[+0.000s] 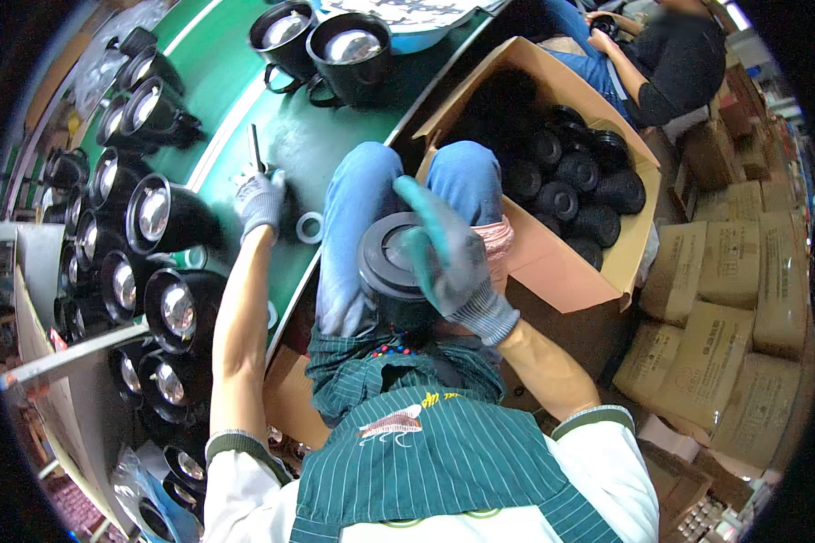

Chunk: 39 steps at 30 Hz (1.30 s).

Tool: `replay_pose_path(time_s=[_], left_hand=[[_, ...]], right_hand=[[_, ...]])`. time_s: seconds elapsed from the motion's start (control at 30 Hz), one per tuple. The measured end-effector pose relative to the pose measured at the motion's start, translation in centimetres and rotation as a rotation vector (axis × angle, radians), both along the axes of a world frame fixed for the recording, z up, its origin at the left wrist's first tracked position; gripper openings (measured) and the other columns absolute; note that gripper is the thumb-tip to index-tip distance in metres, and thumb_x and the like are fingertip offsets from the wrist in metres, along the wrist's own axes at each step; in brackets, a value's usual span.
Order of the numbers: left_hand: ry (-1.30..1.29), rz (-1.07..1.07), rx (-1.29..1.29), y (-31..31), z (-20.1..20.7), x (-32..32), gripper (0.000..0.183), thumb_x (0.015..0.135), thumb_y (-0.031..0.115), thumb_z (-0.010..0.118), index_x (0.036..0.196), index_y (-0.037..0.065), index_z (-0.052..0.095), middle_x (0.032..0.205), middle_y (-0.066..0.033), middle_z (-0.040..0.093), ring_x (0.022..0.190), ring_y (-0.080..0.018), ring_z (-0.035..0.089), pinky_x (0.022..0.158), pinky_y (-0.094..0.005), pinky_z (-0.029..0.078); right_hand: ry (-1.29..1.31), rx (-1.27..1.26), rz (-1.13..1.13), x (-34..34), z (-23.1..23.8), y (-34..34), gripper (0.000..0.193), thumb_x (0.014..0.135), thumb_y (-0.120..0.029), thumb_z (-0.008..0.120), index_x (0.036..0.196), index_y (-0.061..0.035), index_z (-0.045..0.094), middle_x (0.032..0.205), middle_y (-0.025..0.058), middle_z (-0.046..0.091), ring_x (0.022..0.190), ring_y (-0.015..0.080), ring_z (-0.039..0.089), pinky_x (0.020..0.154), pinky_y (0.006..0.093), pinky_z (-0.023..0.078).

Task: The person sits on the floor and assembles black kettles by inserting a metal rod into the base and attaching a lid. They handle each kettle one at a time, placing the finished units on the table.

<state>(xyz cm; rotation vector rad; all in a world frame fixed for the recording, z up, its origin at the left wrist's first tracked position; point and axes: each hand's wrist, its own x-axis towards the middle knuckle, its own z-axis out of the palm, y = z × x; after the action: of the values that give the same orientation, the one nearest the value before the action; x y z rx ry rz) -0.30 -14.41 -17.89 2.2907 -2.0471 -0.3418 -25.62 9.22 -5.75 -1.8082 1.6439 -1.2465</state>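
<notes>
My left hand, in a grey glove, is over the green table edge, its fingers closed around a thin rod-like tool that points away from me; its exact kind is unclear. Between my thighs sits a round black part with a flat, ringed top and a darker body beneath. My right hand, in a grey and teal glove, hovers at its right side, fingers stretched and spread from the thumb. Whether it touches the rim is hard to tell. A pale ring lies on the table beside my left knee.
Black mugs with shiny silver insides crowd the left, and two more black mugs stand at the far table edge. An open carton of round black parts is at my right. Taped boxes are stacked beyond; another person sits far right.
</notes>
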Motion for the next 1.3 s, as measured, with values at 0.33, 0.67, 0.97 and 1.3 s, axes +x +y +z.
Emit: replay_pose_path(time_s=[0.33, 0.67, 0.97, 1.3], left_hand=[[0.931, -0.639, 0.43, 10.1, 19.1, -3.3, 0.058, 0.082, 0.006, 0.078, 0.137, 0.004, 0.061, 0.102, -0.0069, 0.075, 0.083, -0.0161, 0.07, 0.073, -0.0303, 0.058], [0.094, -0.822, 0.212, 19.9, 22.2, -9.1, 0.084, 0.091, 0.034, 0.07, 0.154, -0.004, 0.029, 0.113, -0.0259, 0.067, 0.088, -0.0402, 0.072, 0.073, -0.0475, 0.058], [0.506, -0.86, 0.175, 15.5, 16.6, -7.2, 0.032, 0.102, 0.027, 0.053, 0.097, 0.005, 0.074, 0.082, -0.0186, 0.071, 0.074, -0.0369, 0.069, 0.069, -0.0434, 0.054], [0.791, -1.522, -0.132, 7.5, 7.7, -11.0, 0.046, 0.1, 0.007, 0.055, 0.145, 0.006, 0.052, 0.119, -0.0164, 0.061, 0.107, -0.0339, 0.063, 0.094, -0.0397, 0.052]], right_hand=[[-1.09, 0.243, -0.184, -0.2, -0.7, 2.0, 0.082, 0.106, -0.065, 0.025, 0.162, -0.0056, 0.017, 0.148, 0.029, 0.047, 0.129, 0.0391, 0.058, 0.114, 0.0508, 0.045], [-1.294, 0.594, 0.326, -4.7, -2.8, -5.7, 0.049, 0.108, -0.028, 0.047, 0.142, 0.0083, 0.051, 0.072, 0.0008, 0.054, 0.086, 0.0249, 0.073, 0.084, 0.0385, 0.061], [-1.612, 0.16, 0.606, -4.9, -5.7, 0.7, 0.054, 0.106, -0.02, 0.051, 0.15, 0.0069, 0.037, 0.081, 0.0037, 0.06, 0.094, 0.0232, 0.067, 0.112, 0.0469, 0.047], [-0.132, 0.009, 0.821, -3.7, 4.6, 4.1, 0.028, 0.072, -0.04, 0.071, 0.079, -0.0131, 0.075, 0.065, -0.0017, 0.056, 0.083, 0.024, 0.062, 0.106, 0.0583, 0.045]])
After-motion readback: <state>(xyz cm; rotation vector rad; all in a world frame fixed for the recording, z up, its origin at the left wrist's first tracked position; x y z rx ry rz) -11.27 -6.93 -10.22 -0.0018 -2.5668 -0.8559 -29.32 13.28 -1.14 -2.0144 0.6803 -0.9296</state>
